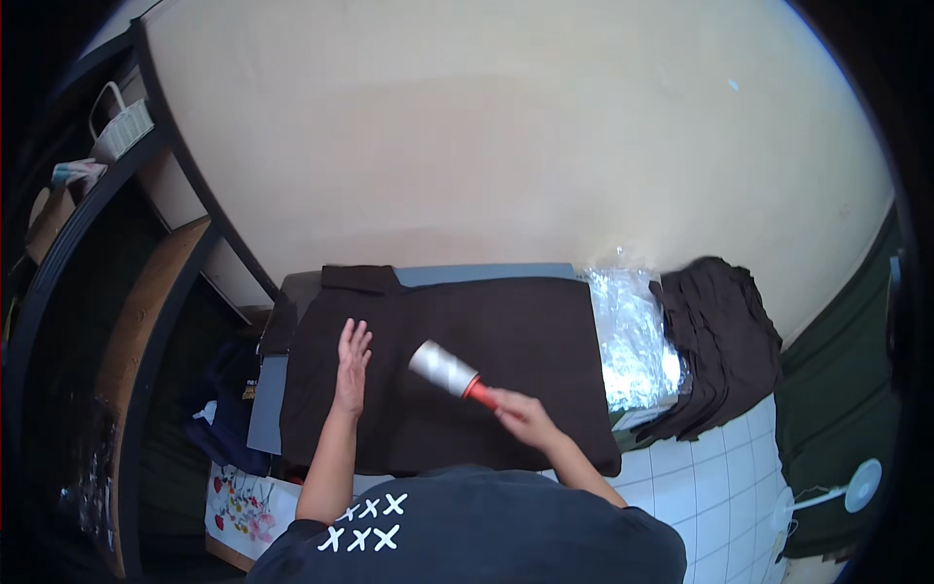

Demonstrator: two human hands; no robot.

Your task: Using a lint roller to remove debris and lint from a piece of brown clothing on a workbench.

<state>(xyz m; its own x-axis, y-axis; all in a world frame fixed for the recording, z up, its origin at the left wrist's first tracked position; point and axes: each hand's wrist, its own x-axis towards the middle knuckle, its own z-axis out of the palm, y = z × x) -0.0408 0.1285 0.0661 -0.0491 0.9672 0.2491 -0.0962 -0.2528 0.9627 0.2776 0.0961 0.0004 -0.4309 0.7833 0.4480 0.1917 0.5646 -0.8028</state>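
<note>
A dark brown T-shirt [452, 314] lies spread on a grey-topped table [267, 409], one sleeve toward the back left. My right hand [524, 417] grips the red handle of a lint roller [444, 368], whose white roll points up and left over the middle of the shirt. Over the shirt's left part is my left hand [353, 369], empty, with its fingers extended; whether it touches the fabric I cannot tell.
Clear plastic bags [627, 343] lie right of the shirt, beside a heap of dark brown garments [719, 343]. Shelving [157, 314] with a white basket [125, 130] stands at left. A floral-patterned box [244, 504] is low at left, a white lamp [863, 485] at right.
</note>
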